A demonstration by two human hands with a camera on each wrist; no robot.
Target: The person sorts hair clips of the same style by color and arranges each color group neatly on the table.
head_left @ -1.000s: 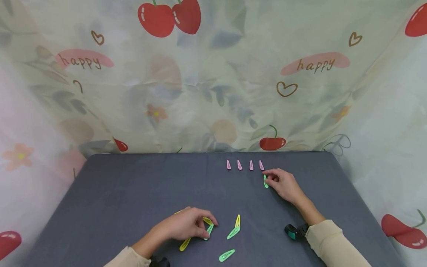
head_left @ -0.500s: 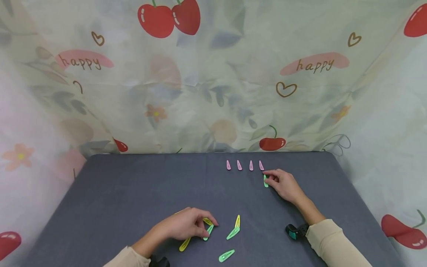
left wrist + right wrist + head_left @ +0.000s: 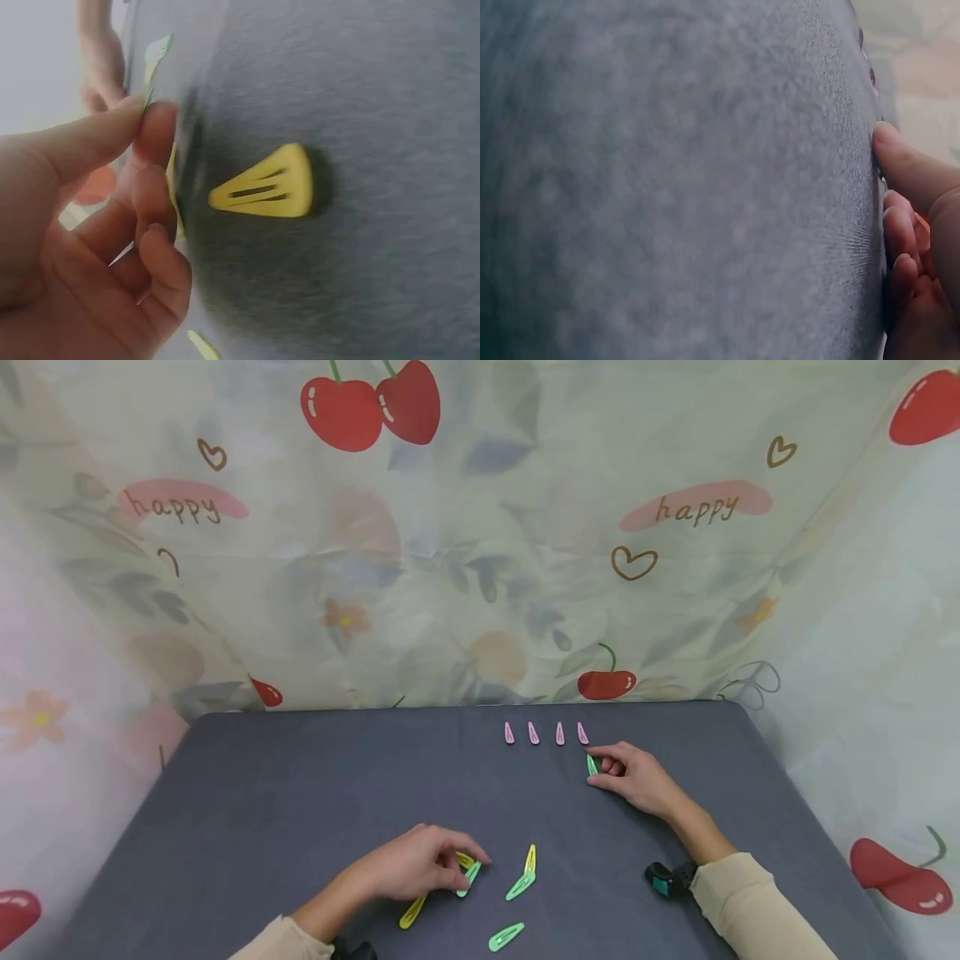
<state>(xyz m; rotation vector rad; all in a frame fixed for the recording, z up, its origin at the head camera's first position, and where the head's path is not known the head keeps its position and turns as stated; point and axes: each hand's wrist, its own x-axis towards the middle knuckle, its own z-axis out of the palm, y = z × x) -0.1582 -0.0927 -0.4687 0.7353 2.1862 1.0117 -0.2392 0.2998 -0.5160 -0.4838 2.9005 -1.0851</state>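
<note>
My left hand (image 3: 420,864), low over the front of the table, pinches a green snap hair clip (image 3: 471,878) between thumb and forefinger. In the left wrist view that clip is seen edge-on at the fingertips. Close by are a yellow hair clip (image 3: 465,860) and, partly under the hand, another yellow hair clip (image 3: 412,912). Farther back, my right hand (image 3: 643,783) has its thumb and forefinger at the two ends of a second green hair clip (image 3: 592,765), just in front of a row of several pink hair clips (image 3: 559,734). In the right wrist view this clip is mostly hidden.
Right of the left hand, a yellow clip (image 3: 531,857) and a green clip (image 3: 520,886) meet end to end. Another green clip (image 3: 506,937) lies nearer. The grey cloth-covered table (image 3: 300,777) ends at a patterned curtain (image 3: 450,610).
My right thumb has shifted to the near end of the green clip, the fingers spreading along its length. The left hand keeps its place. The head view has turned slightly.
</note>
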